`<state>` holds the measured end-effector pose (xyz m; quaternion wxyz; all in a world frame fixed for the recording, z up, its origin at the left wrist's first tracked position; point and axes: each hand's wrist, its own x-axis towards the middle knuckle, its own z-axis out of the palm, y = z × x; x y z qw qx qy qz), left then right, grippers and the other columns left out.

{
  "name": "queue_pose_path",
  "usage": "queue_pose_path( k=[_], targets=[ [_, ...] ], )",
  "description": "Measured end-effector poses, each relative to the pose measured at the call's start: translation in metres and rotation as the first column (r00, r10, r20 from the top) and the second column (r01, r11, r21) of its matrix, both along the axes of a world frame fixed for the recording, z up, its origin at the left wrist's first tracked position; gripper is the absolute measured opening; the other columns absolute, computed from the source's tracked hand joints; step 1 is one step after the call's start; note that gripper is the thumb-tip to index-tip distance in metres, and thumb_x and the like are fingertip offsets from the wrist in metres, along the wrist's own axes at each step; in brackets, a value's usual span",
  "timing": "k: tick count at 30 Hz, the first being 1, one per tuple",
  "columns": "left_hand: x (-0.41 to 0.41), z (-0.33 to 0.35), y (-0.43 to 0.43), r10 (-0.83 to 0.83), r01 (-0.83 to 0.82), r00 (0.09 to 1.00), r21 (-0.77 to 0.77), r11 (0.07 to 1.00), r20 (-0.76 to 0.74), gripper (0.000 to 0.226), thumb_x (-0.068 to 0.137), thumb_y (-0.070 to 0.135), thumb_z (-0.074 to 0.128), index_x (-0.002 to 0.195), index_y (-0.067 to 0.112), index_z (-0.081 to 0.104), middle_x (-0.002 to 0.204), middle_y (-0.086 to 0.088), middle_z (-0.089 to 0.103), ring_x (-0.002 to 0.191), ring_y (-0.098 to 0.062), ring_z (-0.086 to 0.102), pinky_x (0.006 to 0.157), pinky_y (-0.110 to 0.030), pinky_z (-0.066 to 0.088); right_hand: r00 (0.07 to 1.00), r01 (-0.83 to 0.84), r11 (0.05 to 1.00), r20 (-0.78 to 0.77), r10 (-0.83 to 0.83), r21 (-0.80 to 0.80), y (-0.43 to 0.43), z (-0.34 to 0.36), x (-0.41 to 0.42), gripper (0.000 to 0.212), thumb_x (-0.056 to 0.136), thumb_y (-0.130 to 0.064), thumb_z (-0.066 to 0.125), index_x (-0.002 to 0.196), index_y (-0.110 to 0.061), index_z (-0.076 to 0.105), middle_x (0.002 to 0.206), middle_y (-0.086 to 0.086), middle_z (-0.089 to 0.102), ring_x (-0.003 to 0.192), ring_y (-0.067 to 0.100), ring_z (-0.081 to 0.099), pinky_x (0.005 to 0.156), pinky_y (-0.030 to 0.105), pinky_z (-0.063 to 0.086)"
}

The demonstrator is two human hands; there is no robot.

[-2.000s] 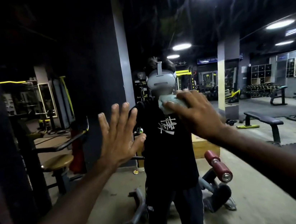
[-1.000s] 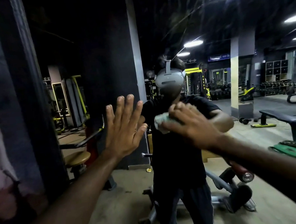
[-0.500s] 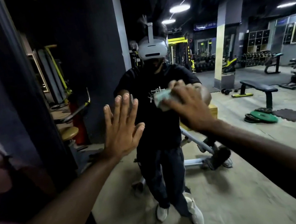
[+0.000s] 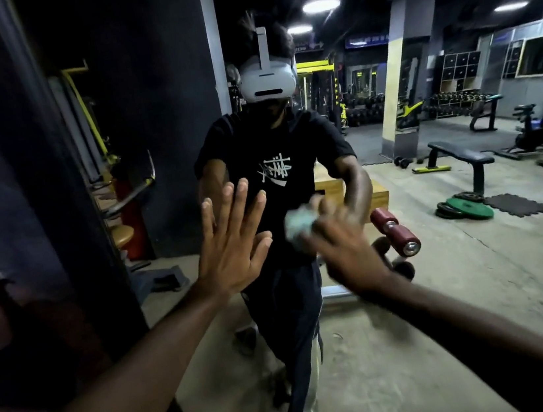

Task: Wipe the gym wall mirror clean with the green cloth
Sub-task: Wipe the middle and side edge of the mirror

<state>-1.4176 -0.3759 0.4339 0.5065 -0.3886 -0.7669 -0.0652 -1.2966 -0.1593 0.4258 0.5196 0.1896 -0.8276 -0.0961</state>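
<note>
The wall mirror (image 4: 444,269) fills most of the head view and reflects the gym and a person in a black shirt with a white headset. My left hand (image 4: 231,249) lies flat against the glass at centre left, fingers straight and spread. My right hand (image 4: 341,248), blurred by motion, grips the bunched pale green cloth (image 4: 298,224) and presses it to the mirror just right of my left hand, at about waist height of the reflection.
A dark pillar edge (image 4: 55,199) with a poster borders the mirror on the left. In the reflection I see a bench with red roller pads (image 4: 394,231), a flat bench (image 4: 460,156), green weight plates (image 4: 469,209) and a concrete column (image 4: 396,92).
My right hand has swept the cloth downward over the glass, from face height of the reflection to waist height. The view has tilted down. My left hand stays flat on the mirror.
</note>
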Motion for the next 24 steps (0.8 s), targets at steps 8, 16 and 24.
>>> queue_pose_path(
  k=[8,16,24],
  targets=[
    [-0.045,0.056,-0.079,0.109,-0.108,0.98,0.013,0.994,-0.165,0.08,0.101,0.061,0.048,0.163,0.013,0.029,0.17,-0.02,0.015,0.157,-0.042,0.014,0.125,-0.066,0.009,0.985,0.019,1.0,-0.171,-0.023,-0.023,-0.043,0.145,-0.043,0.04,0.093,-0.024,0.053,0.132,-0.019,0.051,0.129,0.025,0.055,0.12,0.042,0.044,0.092,0.057,0.044],
    [-0.057,0.084,-0.109,0.136,-0.126,0.981,0.08,0.989,-0.135,0.084,0.099,0.057,0.052,0.164,0.011,0.023,0.172,-0.017,0.01,0.158,-0.04,0.01,0.123,-0.069,0.008,0.999,-0.04,0.955,-0.009,0.045,0.295,-0.067,0.09,-0.056,0.041,0.095,-0.025,0.047,0.135,-0.024,0.051,0.127,0.013,0.05,0.11,0.033,0.046,0.082,0.046,0.053],
    [-0.095,0.102,-0.132,0.117,-0.124,0.936,-0.001,0.992,-0.331,0.082,0.098,0.072,0.041,0.164,0.025,0.027,0.171,-0.009,0.023,0.157,-0.04,0.016,0.117,-0.076,0.017,0.984,-0.021,1.0,-0.18,0.018,-0.015,-0.096,0.143,-0.076,0.047,0.093,-0.029,0.048,0.14,-0.026,0.047,0.132,0.015,0.043,0.12,0.039,0.045,0.092,0.055,0.045]
  ],
)
